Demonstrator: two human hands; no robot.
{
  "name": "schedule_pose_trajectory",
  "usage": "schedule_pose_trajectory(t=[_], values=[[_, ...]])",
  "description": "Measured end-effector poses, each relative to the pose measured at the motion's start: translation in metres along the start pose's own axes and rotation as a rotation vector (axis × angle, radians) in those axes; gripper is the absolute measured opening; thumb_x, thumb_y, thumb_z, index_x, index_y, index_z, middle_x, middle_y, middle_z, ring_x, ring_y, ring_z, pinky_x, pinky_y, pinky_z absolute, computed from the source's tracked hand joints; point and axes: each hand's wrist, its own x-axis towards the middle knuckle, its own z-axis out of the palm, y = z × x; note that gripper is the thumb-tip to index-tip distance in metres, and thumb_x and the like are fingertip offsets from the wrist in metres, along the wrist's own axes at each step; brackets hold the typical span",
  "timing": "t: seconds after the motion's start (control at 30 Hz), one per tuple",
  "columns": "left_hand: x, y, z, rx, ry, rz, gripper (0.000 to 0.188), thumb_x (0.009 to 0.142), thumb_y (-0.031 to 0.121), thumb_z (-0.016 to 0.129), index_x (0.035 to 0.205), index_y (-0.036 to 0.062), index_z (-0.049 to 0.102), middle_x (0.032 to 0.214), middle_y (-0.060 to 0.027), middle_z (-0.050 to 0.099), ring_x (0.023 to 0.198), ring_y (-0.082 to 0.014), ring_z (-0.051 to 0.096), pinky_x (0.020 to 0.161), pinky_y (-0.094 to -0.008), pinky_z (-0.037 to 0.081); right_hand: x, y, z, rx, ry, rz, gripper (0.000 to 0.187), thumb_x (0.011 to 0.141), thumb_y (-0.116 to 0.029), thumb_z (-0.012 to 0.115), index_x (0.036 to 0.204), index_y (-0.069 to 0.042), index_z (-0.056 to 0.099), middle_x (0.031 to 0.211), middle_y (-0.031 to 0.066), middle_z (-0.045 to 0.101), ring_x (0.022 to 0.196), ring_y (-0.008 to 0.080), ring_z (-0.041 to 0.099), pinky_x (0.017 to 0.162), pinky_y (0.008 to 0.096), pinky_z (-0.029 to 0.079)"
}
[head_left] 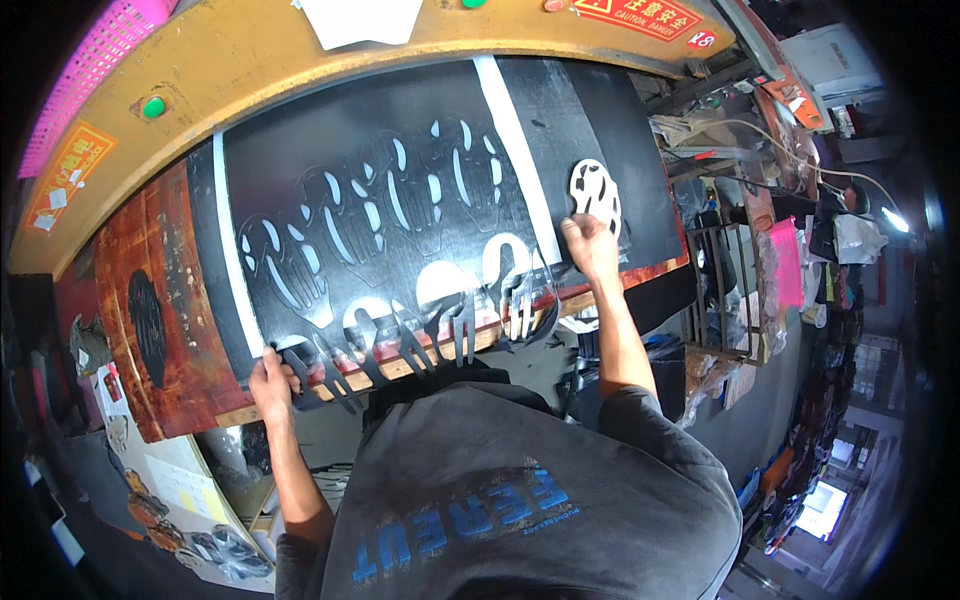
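My left hand (272,385) is closed on the near left corner of a black sheet (275,135). Rows of slotted, shoe-upper-like shapes are cut or marked in this sheet, and its cut-out near edge hangs over the front of the table in loose strips. Farther right, my right hand (595,247) is closed at the lower end of a white oval piece (592,188) with dark slots. That piece lies on the dark board right of the sheet; my fingers partly hide its near end.
A yellow machine beam (330,75) with green buttons runs along the far side. On the reddish-brown board at left rests a dark slotted piece (147,325). White strips (515,150) border the sheet. A metal rack (715,280) stands at right, and a pale panel (185,470) lies lower left.
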Motion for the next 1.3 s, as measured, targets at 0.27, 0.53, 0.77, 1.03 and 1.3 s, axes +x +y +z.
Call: schedule_pose_trajectory(t=[0.27, 0.53, 0.77, 1.03, 1.3], values=[[0.01, 0.0, 0.001, 0.234, 0.023, 0.102, 0.05, 0.112, 0.044, 0.055, 0.084, 0.0029, 0.061, 0.057, -0.002, 0.052, 0.042, -0.0139, 0.047, 0.039, -0.0339, 0.039, -0.05, -0.018, 0.007, -0.098, -0.305, 0.014, 0.041, 0.094, -0.042, 0.078, 0.097, -0.002, 0.07, 0.085, 0.016, 0.074, 0.079, 0.0284, 0.073, 0.077, 0.0425, 0.056], [-0.007, -0.017, -0.025, 0.125, -0.072, 0.002, 0.048, 0.11, 0.045, 0.06, 0.078, 0.008, 0.06, 0.058, 0.0003, 0.054, 0.041, -0.0104, 0.047, 0.038, -0.0298, 0.036, -0.115, 0.042, 0.028, 0.402, -0.485, 0.078, 0.034, 0.1, -0.031, 0.071, 0.109, 0.002, 0.072, 0.093, 0.0129, 0.077, 0.088, 0.0216, 0.072, 0.082, 0.0401, 0.055], [-0.046, 0.006, -0.073, -0.047, -0.206, -0.052, 0.033, 0.106, 0.037, 0.068, 0.103, 0.005, 0.071, 0.08, -0.0004, 0.066, 0.071, -0.0076, 0.061, 0.064, -0.0264, 0.049, -0.115, -0.024, -0.052, 0.061, -0.661, 0.003, 0.035, 0.093, -0.017, 0.077, 0.123, 0.001, 0.073, 0.105, 0.0161, 0.078, 0.096, 0.0235, 0.075, 0.089, 0.0363, 0.058], [0.022, 0.032, -0.057, -0.455, -0.735, -0.463, 0.046, 0.105, 0.037, 0.068, 0.124, -0.0047, 0.068, 0.119, -0.0183, 0.075, 0.107, -0.0307, 0.076, 0.088, -0.0497, 0.067, -0.142, -0.225, 0.087, 0.418, -0.816, -1.052, 0.055, 0.09, -0.019, 0.077, 0.141, -0.003, 0.065, 0.142, 0.0202, 0.066, 0.137, 0.0392, 0.059, 0.114, 0.0481, 0.049], [0.013, 0.025, -0.046, -0.784, -0.732, -0.561, 0.044, 0.107, 0.033, 0.065, 0.135, -0.0002, 0.065, 0.124, -0.0173, 0.075, 0.11, -0.0311, 0.076, 0.091, -0.0462, 0.064, -0.193, -0.27, 0.157, 0.029, -0.686, -1.504, 0.081, 0.094, -0.046, 0.073, 0.16, -0.007, 0.047, 0.167, 0.0242, 0.039, 0.158, 0.047, 0.029, 0.127, 0.0657, 0.022]])
